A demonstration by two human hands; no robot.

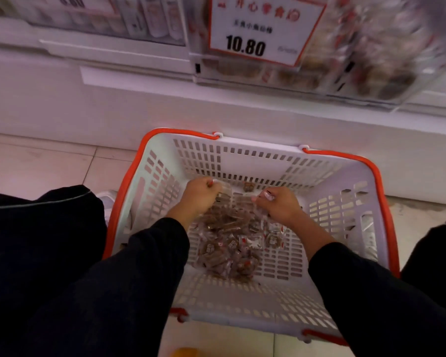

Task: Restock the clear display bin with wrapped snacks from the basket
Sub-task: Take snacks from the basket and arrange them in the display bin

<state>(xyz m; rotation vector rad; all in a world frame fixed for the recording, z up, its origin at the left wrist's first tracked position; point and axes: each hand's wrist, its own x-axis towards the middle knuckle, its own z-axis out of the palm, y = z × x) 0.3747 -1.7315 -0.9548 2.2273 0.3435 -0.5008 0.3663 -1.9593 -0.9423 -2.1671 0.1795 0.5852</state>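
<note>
Both hands are gathering: the left hand (200, 195) and right hand (278, 203) curl around wrapped snacks (232, 243) heaped mid-frame in the basket (345, 181). Next, the person likely must lift the handfuls to the clear display bin (371, 60) at upper right without spilling.

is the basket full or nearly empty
Nearly empty: the basket holds only a small pile of wrapped snacks mid-floor, with bare slotted floor showing around it.
</note>
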